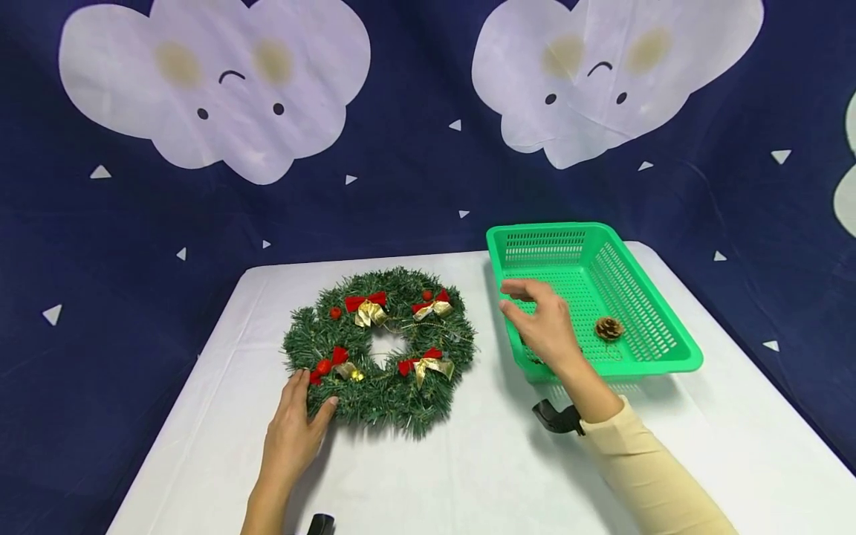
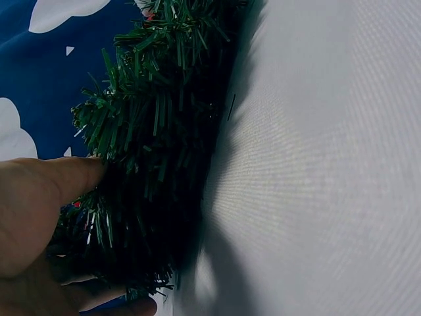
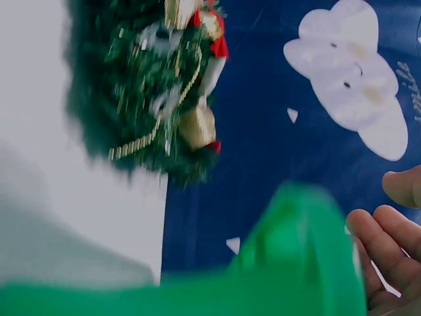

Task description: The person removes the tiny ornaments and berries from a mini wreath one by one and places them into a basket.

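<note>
Left of the empty right hand, its thumb and fingers parted, lies the round wreath, its near-left edge gripped by the left hand.

The Christmas wreath is deep green, dotted with glossy red berries and bows of red and metallic gold, its bead garland golden too, while the basket is bright emerald with a perforated pattern of slots and the pine cone is brown with paler-tipped scales. The tablecloth is plain white, the sleeve pale cream-yellow and the wrist mount black. The navy backdrop is printed with scattered small white triangles and lilac-white clouds bearing mustard-beige blushes, black eyes and thin dark curved mouths
</note>
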